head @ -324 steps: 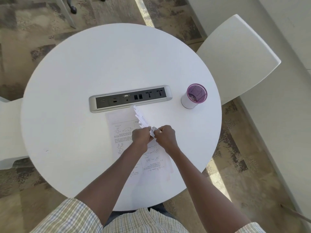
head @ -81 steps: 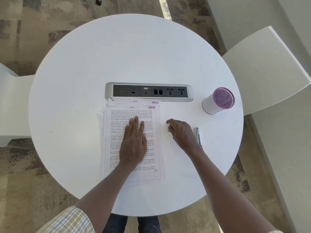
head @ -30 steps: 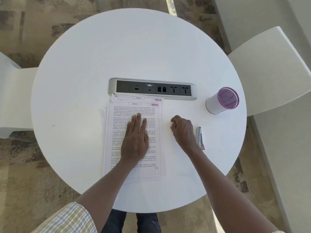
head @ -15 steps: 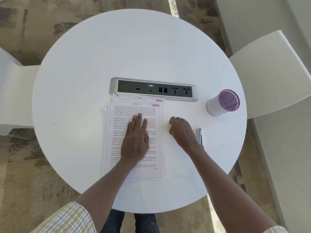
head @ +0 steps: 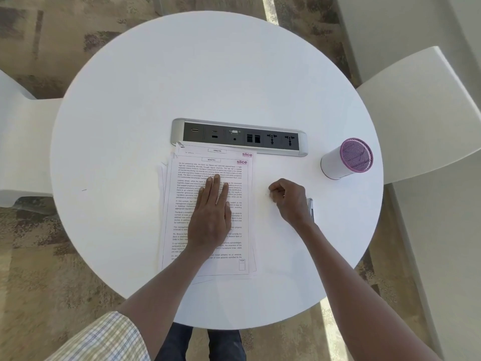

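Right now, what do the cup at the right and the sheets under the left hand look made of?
Cup: probably metal mesh, white outside with a purple rim; a fine grid shows in its mouth. Sheets: thin matte white paper; printed text, loose edges fanned beside the flat left hand.

The right hand hides most of a silver tool at its 3 o'clock; whether its curled fingers pinch anything is too small to tell.

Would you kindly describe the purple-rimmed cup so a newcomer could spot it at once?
On the round white table, look past the right end of the silver socket strip. The cup stands there, white-sided with a purple mesh mouth, the only coloured container.
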